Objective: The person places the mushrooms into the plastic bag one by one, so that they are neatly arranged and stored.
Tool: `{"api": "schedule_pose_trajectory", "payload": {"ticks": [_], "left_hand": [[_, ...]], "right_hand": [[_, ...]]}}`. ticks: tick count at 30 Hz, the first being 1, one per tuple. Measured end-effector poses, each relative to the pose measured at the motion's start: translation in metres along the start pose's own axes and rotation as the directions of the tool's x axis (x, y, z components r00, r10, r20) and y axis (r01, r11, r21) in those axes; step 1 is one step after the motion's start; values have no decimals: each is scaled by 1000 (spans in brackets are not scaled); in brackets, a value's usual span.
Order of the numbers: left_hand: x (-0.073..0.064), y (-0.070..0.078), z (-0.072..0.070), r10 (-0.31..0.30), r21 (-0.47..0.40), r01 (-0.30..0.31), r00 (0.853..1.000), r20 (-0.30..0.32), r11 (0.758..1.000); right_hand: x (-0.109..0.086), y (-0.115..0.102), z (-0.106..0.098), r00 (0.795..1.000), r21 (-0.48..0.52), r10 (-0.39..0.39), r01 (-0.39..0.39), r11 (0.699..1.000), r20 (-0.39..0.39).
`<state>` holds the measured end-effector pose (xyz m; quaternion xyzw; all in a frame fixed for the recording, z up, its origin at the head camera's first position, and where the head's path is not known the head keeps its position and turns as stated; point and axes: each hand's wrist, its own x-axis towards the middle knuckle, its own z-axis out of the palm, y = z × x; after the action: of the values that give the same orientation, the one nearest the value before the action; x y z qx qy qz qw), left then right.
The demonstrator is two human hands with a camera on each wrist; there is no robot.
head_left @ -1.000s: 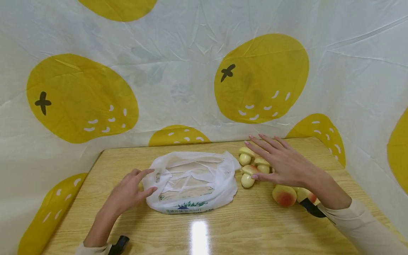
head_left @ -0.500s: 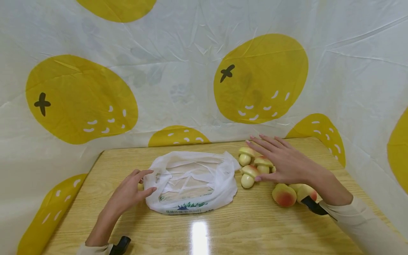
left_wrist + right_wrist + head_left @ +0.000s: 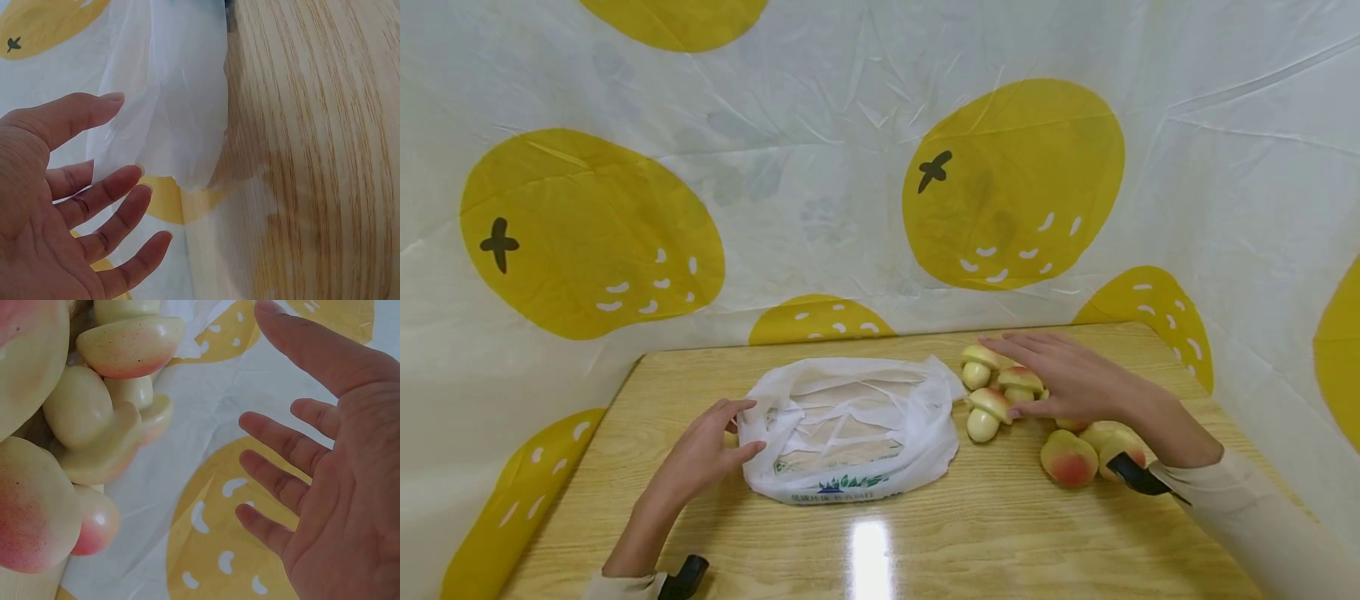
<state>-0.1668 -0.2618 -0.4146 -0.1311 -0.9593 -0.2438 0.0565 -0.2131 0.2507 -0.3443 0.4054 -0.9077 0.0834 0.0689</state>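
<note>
A white plastic bag with green leaf print and lettering lies with its mouth spread wide on the wooden table. By the bag's left end is my left hand, its thumb and fingers parted around the handle edge. In the left wrist view those fingers are loosely bent beside the thin plastic, gripping nothing. Several yellow mushrooms with reddish caps, such as the nearest mushroom, cluster right of the bag. Over this cluster hovers my right hand, palm down with fingers extended, hiding part of it.
Round yellow-red pieces, one a blushed piece, sit nearer me under the right wrist. A patterned white cloth rises behind the table's far edge and at both sides. Light glares off the table in front of the bag.
My right hand has tilted flatter and its fingertips have come down lower over the mushrooms. The left hand and the bag have hardly moved.
</note>
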Motion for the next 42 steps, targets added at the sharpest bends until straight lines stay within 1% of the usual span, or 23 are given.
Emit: {"api": "schedule_pose_trajectory", "payload": {"ticks": [3, 11, 16, 22, 30, 32, 39, 42], "left_hand": [[1, -1, 0, -9, -10, 9, 1000, 3, 1000], [1, 0, -1, -27, -29, 28, 999, 22, 999], [1, 2, -2, -36, -33, 37, 999, 27, 999], [1, 3, -4, -61, -40, 63, 997, 50, 997], [1, 1, -4, -53, -53, 56, 997, 51, 997], [1, 1, -4, -51, -55, 54, 997, 51, 997], [1, -1, -4, -48, -51, 51, 997, 52, 997], [1, 0, -4, -53, -53, 56, 997, 57, 997]], "right_hand": [[0, 2, 1, 1000, 19, 8, -8, 1000, 14], [1, 4, 5, 1000, 43, -1, 0, 999, 28], [2, 1, 5, 997, 81, 27, -33, 996, 68], [4, -3, 7, 991, 118, 61, -75, 990, 117], [4, -2, 14, 986, 170, 76, -101, 980, 148], [4, -1, 16, 986, 182, 71, -98, 978, 147], [4, -1, 20, 993, 165, 13, -33, 986, 121], [5, -1, 22, 991, 183, 30, -53, 982, 129]]}}
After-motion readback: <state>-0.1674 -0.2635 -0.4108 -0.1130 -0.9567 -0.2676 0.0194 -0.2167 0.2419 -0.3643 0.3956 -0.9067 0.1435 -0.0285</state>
